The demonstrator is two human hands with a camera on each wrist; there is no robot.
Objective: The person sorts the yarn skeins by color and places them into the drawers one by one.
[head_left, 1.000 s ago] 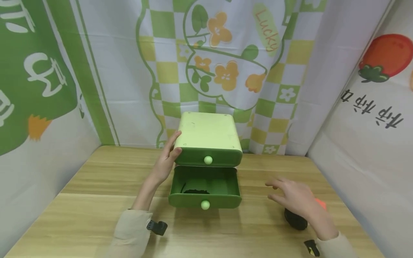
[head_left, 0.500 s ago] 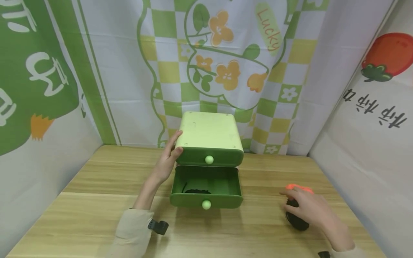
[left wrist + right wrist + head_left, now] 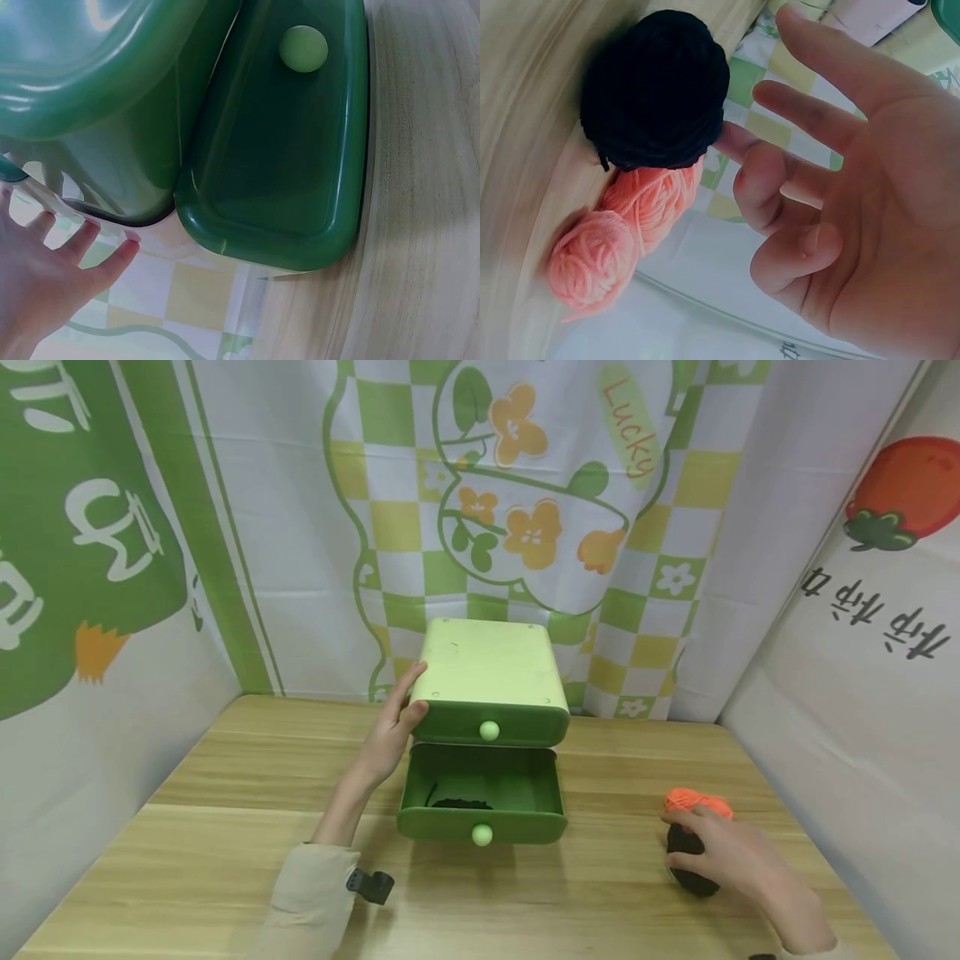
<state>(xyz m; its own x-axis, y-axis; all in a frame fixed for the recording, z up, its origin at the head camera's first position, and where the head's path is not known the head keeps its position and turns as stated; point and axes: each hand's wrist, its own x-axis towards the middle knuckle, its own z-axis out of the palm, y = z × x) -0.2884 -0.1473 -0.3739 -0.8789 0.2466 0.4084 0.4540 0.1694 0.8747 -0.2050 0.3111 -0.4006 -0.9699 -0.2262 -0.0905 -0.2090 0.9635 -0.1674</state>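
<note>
A small drawer cabinet (image 3: pixel 487 664) with a light green top and dark green drawer fronts stands on the table. Its drawer (image 3: pixel 442 827) below the top one is pulled out, with a black stringy thing (image 3: pixel 461 804) inside. My left hand (image 3: pixel 386 735) rests against the cabinet's left side, fingers extended and thumb at the front corner. At the right, my right hand (image 3: pixel 735 853) hovers at a black ball of yarn (image 3: pixel 656 90), thumb and fingers spread around it without a grip. Orange yarn (image 3: pixel 656 202) lies just behind the black ball.
Under the pulled-out drawer, another drawer front (image 3: pixel 277 150) with a round knob (image 3: pixel 304 49) sits close above the wooden table (image 3: pixel 202 852). A patterned curtain (image 3: pixel 405 527) hangs behind the cabinet, and white cloth walls flank the table on both sides.
My right hand has moved right and down to the black ball of yarn, uncovering the orange yarn behind it. My left hand stays on the cabinet; the drawer stays out.
</note>
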